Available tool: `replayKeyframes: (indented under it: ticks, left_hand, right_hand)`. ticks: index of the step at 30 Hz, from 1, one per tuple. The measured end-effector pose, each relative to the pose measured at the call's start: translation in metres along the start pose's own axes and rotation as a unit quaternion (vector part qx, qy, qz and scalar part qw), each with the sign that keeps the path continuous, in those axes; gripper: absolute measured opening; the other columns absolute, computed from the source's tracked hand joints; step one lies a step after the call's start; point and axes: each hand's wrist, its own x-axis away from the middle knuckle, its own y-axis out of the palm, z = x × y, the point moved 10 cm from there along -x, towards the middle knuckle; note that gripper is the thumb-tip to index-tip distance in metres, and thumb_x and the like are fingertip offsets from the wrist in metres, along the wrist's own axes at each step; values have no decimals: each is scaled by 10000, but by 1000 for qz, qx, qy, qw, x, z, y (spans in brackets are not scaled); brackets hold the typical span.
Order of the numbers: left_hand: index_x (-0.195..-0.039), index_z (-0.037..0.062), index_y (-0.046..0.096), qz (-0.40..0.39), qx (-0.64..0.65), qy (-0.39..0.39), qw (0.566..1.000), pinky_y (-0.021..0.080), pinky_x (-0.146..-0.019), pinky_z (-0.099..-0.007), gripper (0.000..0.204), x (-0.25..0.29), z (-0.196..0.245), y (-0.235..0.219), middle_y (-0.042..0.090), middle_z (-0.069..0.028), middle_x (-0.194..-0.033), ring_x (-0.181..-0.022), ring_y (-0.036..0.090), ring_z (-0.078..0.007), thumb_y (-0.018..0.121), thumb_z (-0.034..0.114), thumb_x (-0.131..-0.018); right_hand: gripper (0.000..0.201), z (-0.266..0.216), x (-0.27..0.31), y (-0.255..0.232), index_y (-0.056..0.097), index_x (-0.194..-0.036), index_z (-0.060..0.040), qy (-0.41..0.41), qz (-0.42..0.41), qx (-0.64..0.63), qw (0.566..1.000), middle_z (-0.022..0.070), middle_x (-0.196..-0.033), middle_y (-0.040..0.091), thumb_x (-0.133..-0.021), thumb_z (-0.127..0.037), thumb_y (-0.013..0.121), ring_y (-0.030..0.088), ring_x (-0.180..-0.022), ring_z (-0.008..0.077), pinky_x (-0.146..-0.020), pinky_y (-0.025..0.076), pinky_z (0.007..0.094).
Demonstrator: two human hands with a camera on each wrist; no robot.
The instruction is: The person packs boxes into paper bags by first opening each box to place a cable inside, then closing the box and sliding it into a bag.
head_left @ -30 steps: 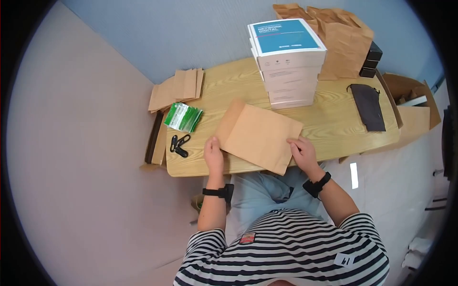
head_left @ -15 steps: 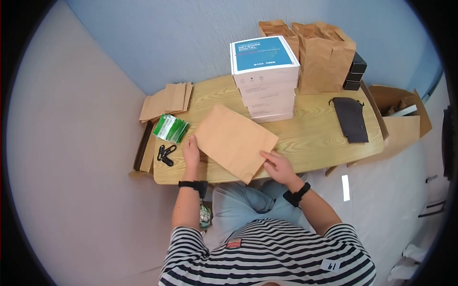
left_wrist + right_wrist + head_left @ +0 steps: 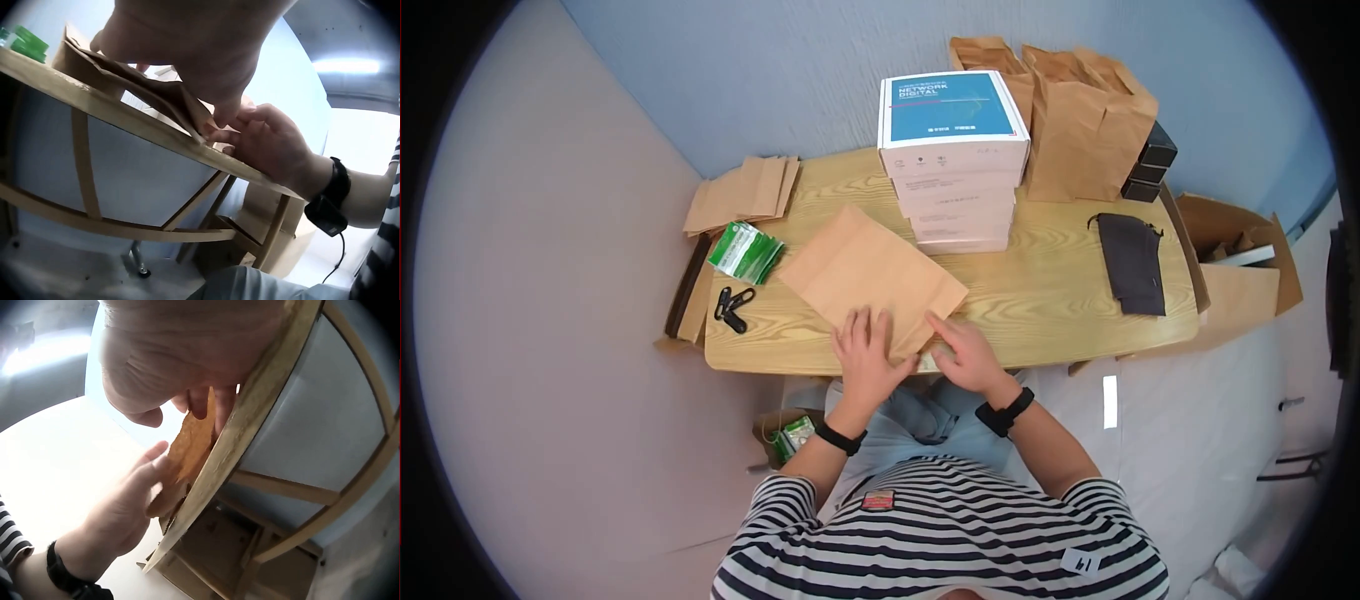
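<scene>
A flat brown paper bag [image 3: 870,265] lies slantwise on the table, its near end at the front edge. My left hand [image 3: 865,360] rests on the bag's near part, fingers spread and thumb toward the right hand. At the near right edge, my right hand [image 3: 968,358] holds the bag with its index finger stretched along the paper. In the left wrist view, the right hand [image 3: 272,140] has its fingertips at the bag's parted edge [image 3: 181,106]. The right wrist view shows the paper [image 3: 190,440] between the right hand's fingers, with the left hand [image 3: 122,509] beside it.
White boxes [image 3: 960,190] are stacked behind the bag, with standing paper bags [image 3: 1090,140] and black boxes [image 3: 1150,165] further right. Folded bags [image 3: 745,190], green packets [image 3: 745,252] and black clips [image 3: 733,308] lie left. A dark pouch [image 3: 1130,262] lies right; an open carton [image 3: 1240,280] stands beyond.
The left hand has left the bag's left edge and moved right and nearer, onto its near part. The bag has turned and now lies closer to the table's front edge. The right hand remains at its right side.
</scene>
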Motion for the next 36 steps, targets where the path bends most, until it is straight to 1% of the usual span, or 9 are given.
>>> replayKeyframes:
  ticks: [3, 9, 14, 18, 20, 24, 26, 32, 36]
  left_hand:
    - [-1466, 111, 502, -4, -28, -5, 1000, 207, -1150, -702, 889, 3, 1, 4, 422, -227, -1520, -1472, 317, -434, 819, 455, -710]
    - [-1437, 103, 536, -3, 40, -4, 999, 336, -1102, -644, 741, 7, -12, 19, 412, -215, -1556, -1460, 350, -436, 754, 321, -763]
    - [-1166, 53, 713, 47, 141, -15, 989, 405, -1064, -580, 337, 6, -38, 12, 682, -175, -1275, -1284, 590, -372, 658, 134, -844]
    - [-1090, 38, 732, 117, 228, -83, 963, 434, -1049, -556, 243, 3, -58, -4, 724, -172, -1180, -1220, 638, -371, 624, 105, -883]
    - [-1071, 47, 734, 127, 130, -100, 978, 463, -1037, -505, 211, 0, -62, -13, 720, -164, -1199, -1214, 640, -370, 617, 94, -902]
    - [-1071, 55, 734, 120, 152, -61, 979, 475, -1031, -463, 218, -7, -73, -11, 721, -157, -1186, -1198, 641, -368, 654, 97, -873]
    - [-1065, 61, 738, 89, 193, 17, 977, 483, -1012, -461, 252, -14, -67, -10, 721, -144, -1144, -1145, 646, -361, 697, 111, -821]
    - [-1036, 61, 747, -7, 168, 106, 980, 521, -922, -463, 300, -24, -83, 1, 713, -136, -1085, -1043, 645, -361, 730, 133, -744]
    - [-1037, 57, 753, -3, 174, 91, 980, 518, -924, -453, 308, -23, -88, 7, 719, -129, -1080, -1039, 647, -352, 734, 129, -738]
  right_hand:
    - [679, -4, -1, 4, 482, -1485, 6, -17, -10, 28, 999, 231, -1251, 642, -853, -170, 660, 594, -1088, 421, -955, 455, 465]
    - [677, -19, 0, 6, 484, -1478, 8, -73, 4, 69, 995, 202, -1231, 655, -874, -240, 662, 588, -1097, 386, -945, 442, 455]
    - [704, -31, -5, 7, 473, -1488, 0, -71, 4, 134, 988, 194, -1287, 643, -876, -286, 674, 575, -1219, 349, -1011, 415, 445]
    - [699, -31, -6, 13, 482, -1483, -19, -64, -3, 159, 985, 171, -1293, 645, -879, -309, 682, 575, -1222, 326, -1013, 408, 440]
    - [697, -35, -6, 20, 494, -1479, -48, -86, -28, 190, 978, 134, -1305, 646, -879, -340, 698, 562, -1243, 298, -1013, 403, 427]
    - [673, -34, -6, 26, 526, -1457, -82, -90, -34, 233, 968, 98, -1347, 628, -876, -367, 708, 546, -1261, 275, -1014, 396, 429]
    - [643, -39, -6, 29, 570, -1418, -100, -107, -32, 274, 955, 87, -1378, 608, -868, -397, 716, 540, -1266, 262, -1017, 391, 439]
    - [568, -25, -5, 31, 637, -1321, -115, -63, -38, 250, 965, 74, -1355, 610, -866, -446, 710, 530, -1271, 252, -1025, 389, 445]
    - [575, -18, -7, 36, 649, -1317, -118, -16, -29, 231, 972, 102, -1358, 598, -862, -466, 698, 520, -1275, 284, -1071, 365, 468]
